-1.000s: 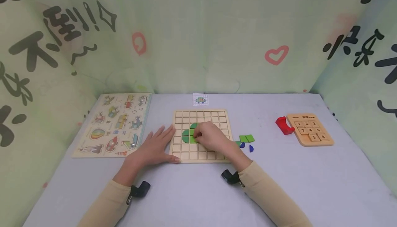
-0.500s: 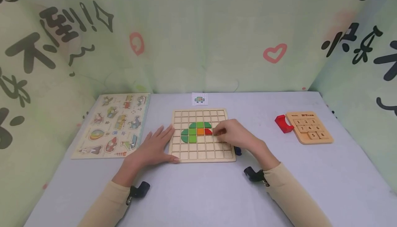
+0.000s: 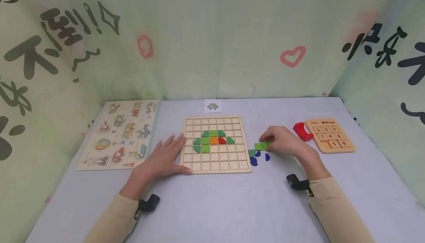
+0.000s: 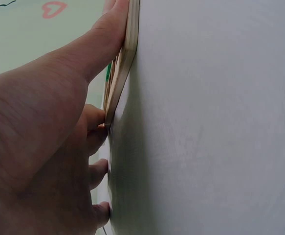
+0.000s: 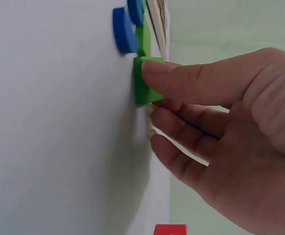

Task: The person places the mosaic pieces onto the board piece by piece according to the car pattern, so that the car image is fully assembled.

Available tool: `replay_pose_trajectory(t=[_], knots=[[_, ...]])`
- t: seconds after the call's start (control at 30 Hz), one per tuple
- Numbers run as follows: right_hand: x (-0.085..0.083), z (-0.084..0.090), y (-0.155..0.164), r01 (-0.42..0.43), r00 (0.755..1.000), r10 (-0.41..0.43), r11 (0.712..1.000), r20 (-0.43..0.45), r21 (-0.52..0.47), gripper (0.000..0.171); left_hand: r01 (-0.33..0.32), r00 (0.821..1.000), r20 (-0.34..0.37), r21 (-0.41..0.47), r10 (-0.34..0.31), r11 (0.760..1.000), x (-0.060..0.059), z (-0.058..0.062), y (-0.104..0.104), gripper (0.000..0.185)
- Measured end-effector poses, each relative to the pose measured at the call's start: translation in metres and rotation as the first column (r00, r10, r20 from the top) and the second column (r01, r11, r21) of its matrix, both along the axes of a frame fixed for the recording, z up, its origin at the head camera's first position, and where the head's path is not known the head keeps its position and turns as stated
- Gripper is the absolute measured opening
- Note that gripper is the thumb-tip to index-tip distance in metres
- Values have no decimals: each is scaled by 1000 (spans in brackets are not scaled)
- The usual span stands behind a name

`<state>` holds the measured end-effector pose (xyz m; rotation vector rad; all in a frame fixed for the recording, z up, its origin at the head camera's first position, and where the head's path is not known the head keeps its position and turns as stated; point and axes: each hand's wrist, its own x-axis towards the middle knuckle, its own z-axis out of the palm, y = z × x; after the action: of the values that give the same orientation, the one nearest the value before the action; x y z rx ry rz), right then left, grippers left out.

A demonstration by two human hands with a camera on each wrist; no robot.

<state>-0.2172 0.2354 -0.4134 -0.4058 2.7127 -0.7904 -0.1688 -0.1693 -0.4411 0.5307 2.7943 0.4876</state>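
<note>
My left hand (image 3: 162, 157) lies spread at the left edge of a wooden grid board (image 3: 199, 166), thumb at the near corner. In the left wrist view the thumb (image 4: 103, 44) rests along the board's edge. Green, orange and red pieces fill several cells, among them an orange square (image 3: 213, 140) and a red quarter-round (image 3: 221, 140). Right of the board, my right hand (image 3: 283, 141) pinches a green square block (image 5: 141, 83) between thumb and forefinger, low over the table. Another green square (image 3: 259, 146) lies beside it. Blue rounded pieces (image 3: 254, 161) and a darker green piece (image 3: 252, 153) lie near the board.
A small picture card (image 3: 212, 106) lies behind the board. On the left is a large picture puzzle board (image 3: 113, 132). To the right stand a red curved block (image 3: 302, 132) and a wooden number puzzle (image 3: 342, 150). Curtains (image 3: 212, 51) enclose the table's back and sides.
My right hand has moved right from the board to the loose green squares. A green quarter-round now shows in the cell right of the red piece. My left hand has stayed put.
</note>
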Motion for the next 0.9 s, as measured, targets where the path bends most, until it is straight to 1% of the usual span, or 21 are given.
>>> replay_pose_trajectory(t=[0.13, 0.23, 0.3, 0.4, 0.5, 0.6, 0.77, 0.9], knots=[[-4, -3, 5, 16, 1000, -16, 1000, -2, -8, 17, -3, 1000, -1, -2, 3, 1000, -1, -3, -1, 121], [-6, -3, 5, 32, 999, -33, 999, -32, -22, 13, -2, 1000, -3, -8, 2, 1000, -2, -5, -2, 122], [-7, -1, 3, 44, 997, -46, 998, -56, -43, 12, -3, 1000, -4, -11, 3, 1000, -2, -5, -2, 122], [-7, 1, -5, 42, 996, -49, 994, -75, -98, 11, -2, 1000, -2, -11, 2, 1000, -2, -4, -1, 122], [-7, 2, -21, 38, 996, -49, 987, -70, -155, 9, -5, 1000, 1, -13, 5, 1000, -2, -4, -2, 122], [-8, 1, -42, 18, 998, -29, 980, -52, -198, 9, -5, 1000, 3, -9, 5, 1000, -3, -5, -2, 123], [-5, 0, -80, -52, 999, 46, 967, -29, -249, 10, -7, 1000, 5, 1, 7, 1000, -3, -6, -2, 123], [-4, -1, -106, -94, 995, 83, 956, -50, -279, 11, -6, 1000, 2, -1, 6, 1000, -3, -5, -1, 122]])
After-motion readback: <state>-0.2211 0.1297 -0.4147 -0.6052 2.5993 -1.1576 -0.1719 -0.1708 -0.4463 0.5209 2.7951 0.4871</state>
